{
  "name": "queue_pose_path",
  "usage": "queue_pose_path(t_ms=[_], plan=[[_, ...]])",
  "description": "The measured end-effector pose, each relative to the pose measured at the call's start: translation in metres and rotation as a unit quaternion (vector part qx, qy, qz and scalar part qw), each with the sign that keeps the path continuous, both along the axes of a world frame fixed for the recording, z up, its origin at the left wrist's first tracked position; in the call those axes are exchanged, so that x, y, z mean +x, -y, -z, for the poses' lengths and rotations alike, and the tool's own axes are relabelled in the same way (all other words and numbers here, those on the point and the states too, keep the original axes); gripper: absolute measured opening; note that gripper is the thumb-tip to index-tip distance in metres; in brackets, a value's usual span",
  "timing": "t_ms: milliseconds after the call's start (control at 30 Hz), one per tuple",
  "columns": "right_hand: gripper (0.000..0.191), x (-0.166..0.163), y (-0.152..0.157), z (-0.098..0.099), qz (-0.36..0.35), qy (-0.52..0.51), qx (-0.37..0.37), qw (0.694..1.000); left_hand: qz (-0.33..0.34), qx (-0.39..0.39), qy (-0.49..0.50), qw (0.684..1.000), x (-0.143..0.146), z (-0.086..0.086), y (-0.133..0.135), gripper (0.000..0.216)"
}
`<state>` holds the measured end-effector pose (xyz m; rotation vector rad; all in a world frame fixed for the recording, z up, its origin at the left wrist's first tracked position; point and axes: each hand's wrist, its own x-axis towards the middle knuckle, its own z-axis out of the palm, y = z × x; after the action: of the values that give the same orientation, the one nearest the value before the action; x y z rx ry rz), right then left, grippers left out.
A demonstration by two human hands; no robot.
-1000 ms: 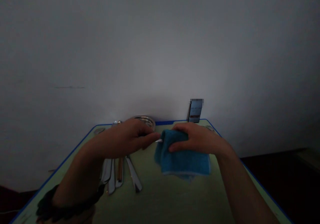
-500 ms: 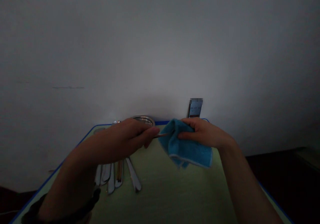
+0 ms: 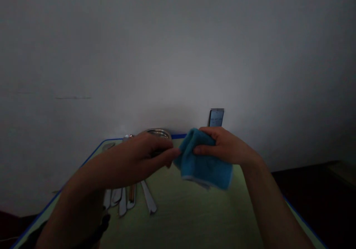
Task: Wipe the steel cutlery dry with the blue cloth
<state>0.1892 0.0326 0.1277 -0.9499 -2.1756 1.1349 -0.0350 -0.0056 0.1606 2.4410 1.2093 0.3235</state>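
Right hand (image 3: pixel 226 147) had fingers clamped on blue cloth (image 3: pixel 208 169), left hand (image 3: pixel 147 156) met its edge, couldn't tell grip; low left sweep could've knocked cutlery (image 3: pixel 149 198) beneath.

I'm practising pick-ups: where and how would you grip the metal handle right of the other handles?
Probably pinch the metal handle by its long edges near its wide end, which points toward the wearer. Come from above and the right: the other handles lie to its left, and the left hand hides its far end.
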Motion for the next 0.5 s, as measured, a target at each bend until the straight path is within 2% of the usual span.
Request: queue_pose_path(t_ms=[100, 167, 300, 500], plan=[[0.032, 0.007, -0.002, 0.002, 0.061, 0.004, 0.034, 0.998, -0.001, 0.015, -0.001, 1.0, -0.004, 0.004, -0.005, 0.03], [0.033, 0.01, -0.003, 0.002, 0.066, 0.009, 0.028, 0.997, -0.003, 0.024, 0.004, 1.0, -0.008, 0.005, -0.008, 0.03], [0.032, 0.009, -0.002, 0.001, -0.012, 0.059, -0.015, 0.998, 0.007, 0.039, 0.004, 0.999, -0.009, 0.006, -0.01, 0.03], [0.033, 0.0, 0.001, -0.004, -0.044, 0.118, 0.038, 0.991, 0.028, 0.056, -0.011, 0.998, 0.004, 0.005, -0.01, 0.029]])
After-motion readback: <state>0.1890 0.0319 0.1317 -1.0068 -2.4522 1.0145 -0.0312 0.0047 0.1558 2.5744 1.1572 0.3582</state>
